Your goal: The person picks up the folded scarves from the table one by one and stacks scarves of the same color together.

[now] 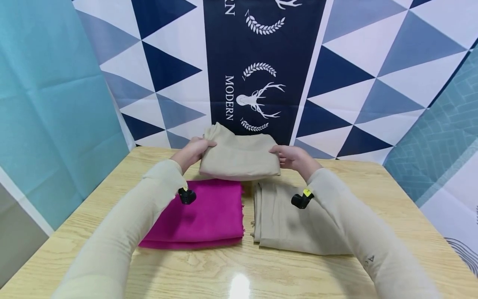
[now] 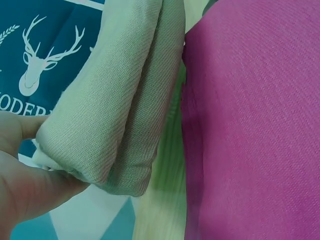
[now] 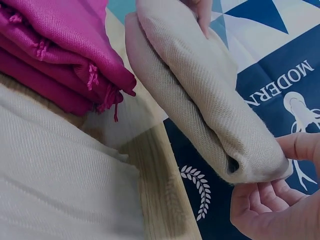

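Observation:
Between both hands a folded beige shawl (image 1: 240,158) is held up near the back edge of the table. My left hand (image 1: 194,150) pinches its left end, thumb on the near side. The right hand (image 1: 293,158) grips the opposite end; in the right wrist view its thumb lies on top and its fingers (image 3: 265,202) curl beneath. Thick folded layers of the beige shawl (image 2: 100,100) show in the left wrist view. In front of it, a folded magenta shawl (image 1: 209,211) lies on the left and a second folded beige shawl (image 1: 295,220) on the right.
The light wooden table (image 1: 209,270) ends at a patterned cloth backdrop (image 1: 257,54) with triangles and a deer head. Tasselled edges (image 3: 95,75) of the magenta shawl face the second beige one across a narrow gap. A teal cloth (image 1: 56,104) hangs on the left.

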`<state>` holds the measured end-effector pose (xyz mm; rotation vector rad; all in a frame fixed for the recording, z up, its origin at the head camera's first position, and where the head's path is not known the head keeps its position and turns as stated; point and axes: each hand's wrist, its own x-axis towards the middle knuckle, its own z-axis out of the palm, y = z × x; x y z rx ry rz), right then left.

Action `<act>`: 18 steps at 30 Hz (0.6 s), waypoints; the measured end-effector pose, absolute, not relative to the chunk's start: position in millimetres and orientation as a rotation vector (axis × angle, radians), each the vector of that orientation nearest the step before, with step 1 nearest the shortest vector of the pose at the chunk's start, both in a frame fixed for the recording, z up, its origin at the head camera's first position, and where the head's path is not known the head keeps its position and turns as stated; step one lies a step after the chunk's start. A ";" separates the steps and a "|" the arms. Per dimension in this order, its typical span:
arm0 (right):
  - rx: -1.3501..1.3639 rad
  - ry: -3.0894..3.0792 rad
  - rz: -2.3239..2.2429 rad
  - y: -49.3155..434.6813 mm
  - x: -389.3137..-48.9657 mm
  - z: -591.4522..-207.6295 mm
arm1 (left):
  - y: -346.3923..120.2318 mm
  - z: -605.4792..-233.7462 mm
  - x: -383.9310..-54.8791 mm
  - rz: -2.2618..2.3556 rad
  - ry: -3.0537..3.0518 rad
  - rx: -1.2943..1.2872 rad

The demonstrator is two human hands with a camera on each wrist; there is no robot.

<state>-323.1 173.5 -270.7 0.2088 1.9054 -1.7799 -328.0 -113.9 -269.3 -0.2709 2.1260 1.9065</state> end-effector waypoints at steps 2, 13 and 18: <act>0.206 1.902 -1.779 175.9 -321.9 -269.0 | -112.5 -269.7 -327.5 1.921 2.114 -0.263; 0.203 1.875 -1.791 188.2 -312.3 -261.9 | -107.7 -270.2 -325.5 1.938 2.075 -0.226; 0.194 1.855 -1.802 194.4 -309.0 -262.7 | -104.8 -269.9 -323.3 1.958 2.035 -0.221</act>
